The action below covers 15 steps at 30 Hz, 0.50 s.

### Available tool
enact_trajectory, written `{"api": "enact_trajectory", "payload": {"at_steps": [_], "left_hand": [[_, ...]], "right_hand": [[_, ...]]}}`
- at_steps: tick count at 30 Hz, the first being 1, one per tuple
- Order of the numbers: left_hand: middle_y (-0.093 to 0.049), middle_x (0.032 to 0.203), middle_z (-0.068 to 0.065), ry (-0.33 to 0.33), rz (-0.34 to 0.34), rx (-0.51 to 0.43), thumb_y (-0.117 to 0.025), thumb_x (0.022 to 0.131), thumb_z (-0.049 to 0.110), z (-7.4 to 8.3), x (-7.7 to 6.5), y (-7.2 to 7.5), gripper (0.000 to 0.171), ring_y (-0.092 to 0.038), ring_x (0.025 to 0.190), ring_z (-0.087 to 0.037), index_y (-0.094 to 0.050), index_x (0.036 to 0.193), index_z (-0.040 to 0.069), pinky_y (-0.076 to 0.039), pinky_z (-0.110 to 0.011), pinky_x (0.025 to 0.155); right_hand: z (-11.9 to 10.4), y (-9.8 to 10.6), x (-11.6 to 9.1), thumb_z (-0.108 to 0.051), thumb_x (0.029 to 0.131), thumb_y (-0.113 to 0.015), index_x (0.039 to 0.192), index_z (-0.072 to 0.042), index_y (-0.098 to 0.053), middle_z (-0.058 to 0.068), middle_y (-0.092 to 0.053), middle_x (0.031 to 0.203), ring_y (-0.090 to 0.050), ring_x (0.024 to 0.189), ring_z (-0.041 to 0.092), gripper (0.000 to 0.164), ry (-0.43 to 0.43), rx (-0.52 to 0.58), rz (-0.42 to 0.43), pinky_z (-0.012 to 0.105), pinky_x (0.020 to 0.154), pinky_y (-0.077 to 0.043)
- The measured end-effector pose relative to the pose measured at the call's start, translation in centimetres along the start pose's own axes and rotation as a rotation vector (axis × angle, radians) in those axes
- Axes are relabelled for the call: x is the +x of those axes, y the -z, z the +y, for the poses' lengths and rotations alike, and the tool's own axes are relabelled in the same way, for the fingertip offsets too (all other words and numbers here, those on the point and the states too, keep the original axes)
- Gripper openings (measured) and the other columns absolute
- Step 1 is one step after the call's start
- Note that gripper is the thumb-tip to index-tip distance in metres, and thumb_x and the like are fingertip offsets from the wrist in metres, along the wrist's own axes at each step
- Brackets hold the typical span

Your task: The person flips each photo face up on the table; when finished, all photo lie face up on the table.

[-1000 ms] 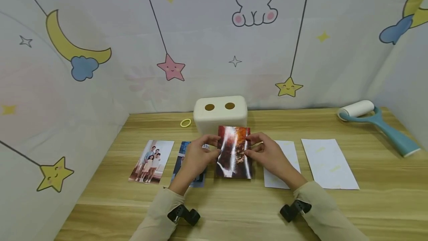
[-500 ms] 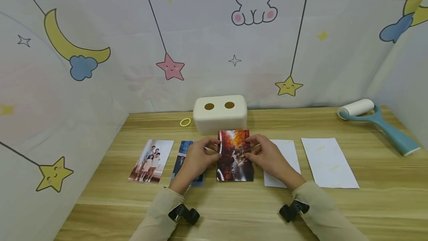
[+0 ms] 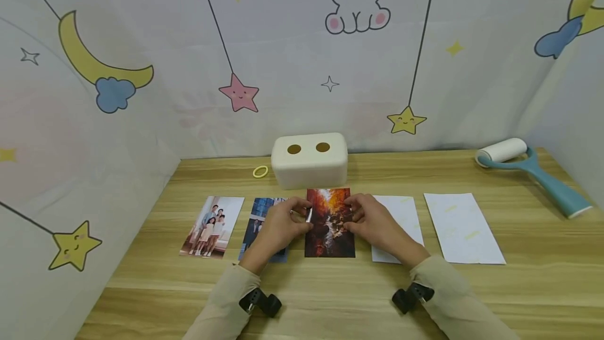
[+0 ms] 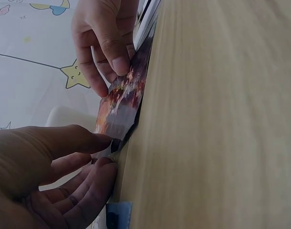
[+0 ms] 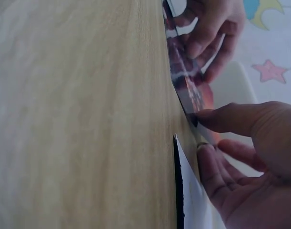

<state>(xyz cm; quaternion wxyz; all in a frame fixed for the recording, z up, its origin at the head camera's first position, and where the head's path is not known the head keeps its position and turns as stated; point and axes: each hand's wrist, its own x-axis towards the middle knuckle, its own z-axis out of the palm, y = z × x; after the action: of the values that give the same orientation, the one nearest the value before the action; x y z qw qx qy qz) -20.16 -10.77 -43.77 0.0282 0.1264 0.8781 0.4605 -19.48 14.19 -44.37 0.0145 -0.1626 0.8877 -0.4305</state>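
An autumn forest photo print (image 3: 330,227) is in front of the white box, between my two hands. My left hand (image 3: 279,229) pinches its left edge between thumb and fingers, and my right hand (image 3: 376,225) does the same at its right edge. From the left wrist view, the print (image 4: 124,102) appears slightly bent and low over the wooden table (image 4: 212,124). In the right wrist view the right thumb (image 5: 231,119) presses on the print's face, with fingertips behind the edge. Partly behind my left hand lies a blue photo (image 3: 255,224).
A family photo (image 3: 212,227) lies at far left. Two white sheets (image 3: 464,228) are at right, the nearer one partly under the right hand. Behind stand a white box with two holes (image 3: 309,164) and a yellow ring (image 3: 260,172). A blue-handled lint roller (image 3: 542,174) lies at back right.
Both hands have lowered the forest photo slightly toward the table and nearer to me. Its face has tilted, and most of the bright glare on it has gone.
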Motion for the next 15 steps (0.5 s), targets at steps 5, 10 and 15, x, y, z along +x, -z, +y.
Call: {"api": "enact_trajectory", "payload": {"at_steps": [5,10,15], "left_hand": [[-0.073,0.101,-0.007,-0.008,0.004,0.039,-0.087,0.083,0.000,0.09,0.04,-0.08,0.039,-0.072,0.080,-0.016,-0.075,0.120,0.004,-0.057,-0.032,0.066],[-0.073,0.104,-0.008,-0.010,0.013,0.097,-0.088,0.081,0.001,0.37,-0.05,-0.12,0.040,-0.068,0.077,-0.013,-0.076,0.120,0.002,-0.056,-0.032,0.066],[-0.071,0.107,-0.008,0.000,0.021,0.159,-0.089,0.081,0.004,0.48,-0.16,-0.29,0.040,-0.064,0.076,-0.013,-0.076,0.119,0.003,-0.054,-0.033,0.066]], "right_hand": [[0.08,-0.06,0.06,0.003,0.089,-0.082,0.129,0.009,-0.063,0.016,-0.061,0.111,-0.065,0.091,0.026,0.045,0.022,0.005,-0.004,0.043,0.081,-0.058],[0.18,-0.19,0.06,0.002,0.088,-0.083,0.128,0.009,-0.063,0.014,-0.061,0.109,-0.063,0.090,0.024,0.046,0.039,0.000,-0.002,0.043,0.081,-0.056],[0.24,-0.25,-0.05,0.000,0.088,-0.084,0.128,0.007,-0.064,0.012,-0.060,0.107,-0.061,0.091,0.023,0.045,0.033,-0.012,-0.002,0.043,0.082,-0.056]]}}
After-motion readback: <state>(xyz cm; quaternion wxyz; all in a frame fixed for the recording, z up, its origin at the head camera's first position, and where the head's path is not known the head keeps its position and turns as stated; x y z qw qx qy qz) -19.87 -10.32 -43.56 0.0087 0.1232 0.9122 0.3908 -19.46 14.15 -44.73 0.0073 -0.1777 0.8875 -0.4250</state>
